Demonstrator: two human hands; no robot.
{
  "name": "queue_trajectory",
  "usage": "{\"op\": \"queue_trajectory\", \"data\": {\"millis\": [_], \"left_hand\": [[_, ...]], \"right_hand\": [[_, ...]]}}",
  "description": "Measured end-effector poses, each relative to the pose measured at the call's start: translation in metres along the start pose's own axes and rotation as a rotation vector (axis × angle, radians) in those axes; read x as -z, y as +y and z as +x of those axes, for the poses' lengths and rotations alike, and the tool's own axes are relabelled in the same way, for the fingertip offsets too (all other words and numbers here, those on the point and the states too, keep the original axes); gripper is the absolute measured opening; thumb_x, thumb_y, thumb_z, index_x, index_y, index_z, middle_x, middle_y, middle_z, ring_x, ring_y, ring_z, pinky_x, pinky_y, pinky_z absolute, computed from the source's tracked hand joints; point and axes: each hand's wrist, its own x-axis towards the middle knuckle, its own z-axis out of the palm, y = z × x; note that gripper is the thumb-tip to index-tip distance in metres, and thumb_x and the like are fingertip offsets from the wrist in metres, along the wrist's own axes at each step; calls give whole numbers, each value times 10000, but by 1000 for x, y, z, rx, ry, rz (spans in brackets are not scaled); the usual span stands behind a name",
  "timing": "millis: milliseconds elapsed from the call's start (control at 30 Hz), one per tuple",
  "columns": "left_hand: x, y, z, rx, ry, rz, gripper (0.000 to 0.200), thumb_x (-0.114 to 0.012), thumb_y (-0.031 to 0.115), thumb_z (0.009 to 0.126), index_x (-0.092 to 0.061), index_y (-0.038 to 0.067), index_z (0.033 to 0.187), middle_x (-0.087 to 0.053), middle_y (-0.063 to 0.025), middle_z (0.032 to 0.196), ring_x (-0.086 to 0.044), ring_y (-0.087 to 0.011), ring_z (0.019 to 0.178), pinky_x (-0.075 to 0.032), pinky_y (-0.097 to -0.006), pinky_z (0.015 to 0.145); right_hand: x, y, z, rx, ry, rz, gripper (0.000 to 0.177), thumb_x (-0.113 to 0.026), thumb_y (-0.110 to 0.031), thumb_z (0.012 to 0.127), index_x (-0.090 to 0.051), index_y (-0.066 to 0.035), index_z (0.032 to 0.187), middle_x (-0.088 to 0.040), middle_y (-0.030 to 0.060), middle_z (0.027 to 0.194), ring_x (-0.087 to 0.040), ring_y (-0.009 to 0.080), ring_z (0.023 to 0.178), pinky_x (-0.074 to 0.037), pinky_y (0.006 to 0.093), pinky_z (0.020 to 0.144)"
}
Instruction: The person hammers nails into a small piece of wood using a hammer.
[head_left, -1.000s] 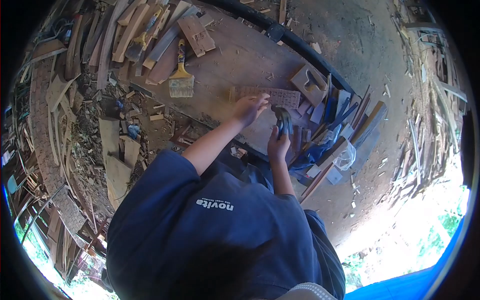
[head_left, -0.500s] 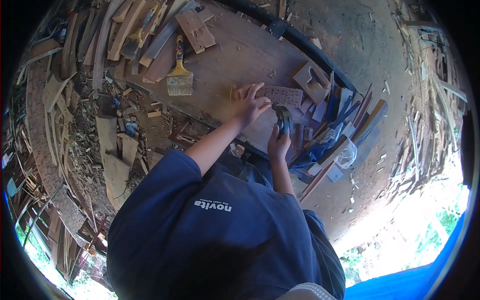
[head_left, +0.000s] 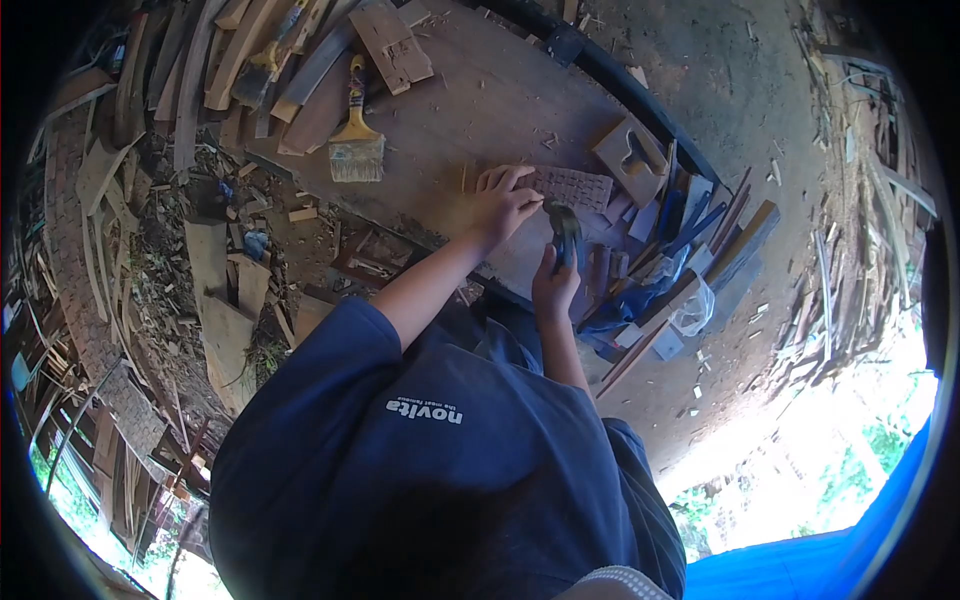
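My left hand rests at the left end of a carved wooden block with a woven-looking pattern on top. Its thumb and forefinger are pinched, and I cannot tell what is between them. Wrapped in my right hand is a dark rounded tool, its curved head raised beside my left fingertips. Beyond the block's right end lies a wooden piece with a hollowed slot.
A wide paintbrush lies on the worktable, near a stack of planks. Chisel-like tools, offcuts and a clear plastic bag crowd the right side. Scrap wood and shavings cover the ground on the left.
The fingers of my left hand have lowered and curled in closer to the block. My right hand and the dark tool stay nearly in place. The view has shifted slightly.
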Motion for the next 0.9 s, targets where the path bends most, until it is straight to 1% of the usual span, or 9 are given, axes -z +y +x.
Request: {"op": "queue_trajectory", "data": {"millis": [167, 200, 267, 367, 500, 667, 800, 867, 900], "left_hand": [[-1, 0, -1, -6, 0, 9, 111, -761, 198, 711, -721, 188, 814, -581, -20, 1193, -496, -249, 1142, -343, -422, 953], [-1, 0, -1, 6, -11, 9, 112, -763, 201, 710, -721, 189, 813, -581, -20, 1193, -495, -250, 1141, -343, -422, 952], [0, 0, -2, 18, -21, 9, 113, -764, 204, 709, -721, 190, 813, -581, -21, 1193, -494, -251, 1140, -344, -422, 952], [-2, -1, -2, 0, -2, -3, 111, -762, 209, 712, -722, 186, 813, -577, -21, 1198, -486, -253, 1146, -339, -422, 955], [-1, 0, -3, 6, -8, 12, 109, -762, 219, 714, -722, 185, 810, -570, -19, 1207, -472, -253, 1157, -330, -424, 962], [-2, -2, -2, 15, -31, 25, 102, -760, 225, 721, -720, 187, 806, -571, -19, 1207, -469, -260, 1154, -324, -429, 968], [2, 3, 0, 19, -9, 21, 93, -755, 231, 727, -716, 193, 802, -581, -18, 1185, -482, -261, 1142, -338, -426, 960], [2, 5, 0, 16, 6, 31, 95, -753, 238, 726, -713, 194, 801, -587, -16, 1169, -495, -253, 1134, -350, -422, 955], [2, 4, 0, 8, 11, 29, 97, -753, 241, 728, -714, 196, 805, -587, -15, 1169, -495, -253, 1134, -350, -419, 954]], "right_hand": [[-3, -12, 7, 223, 176, 69, 242, -561, -189, 932, -595, 35, 1014, -593, 218, 648, -619, 408, 600, -467, 418, 517], [-2, -12, 7, 223, 175, 69, 242, -561, -189, 932, -595, 35, 1014, -593, 218, 648, -619, 408, 600, -467, 418, 517], [2, -10, 5, 28, 48, 20, 232, -556, -180, 932, -597, 33, 1016, -594, 220, 654, -619, 408, 606, -468, 419, 519], [9, -6, 5, -6, 16, 35, 252, -562, -179, 928, -581, 40, 1050, -597, 237, 669, -620, 414, 618, -468, 424, 521], [5, 4, 4, 119, 81, 57, 272, -578, -195, 920, -571, 41, 1056, -601, 252, 687, -615, 432, 634, -466, 455, 527], [6, 3, 14, 31, -107, -98, 262, -579, -214, 921, -566, 11, 1053, -615, 253, 726, -605, 453, 662, -453, 506, 544], [14, -4, 12, 32, -86, -23, 269, -580, -203, 921, -550, 2, 1091, -617, 243, 715, -611, 446, 660, -460, 487, 538], [13, -1, 10, 200, 39, 72, 270, -582, -190, 920, -538, -9, 1116, -615, 238, 712, -617, 438, 660, -465, 467, 534], [12, 0, 8, 199, 40, 71, 270, -582, -190, 920, -538, -9, 1116, -615, 238, 712, -617, 438, 660, -465, 467, 534]]}}
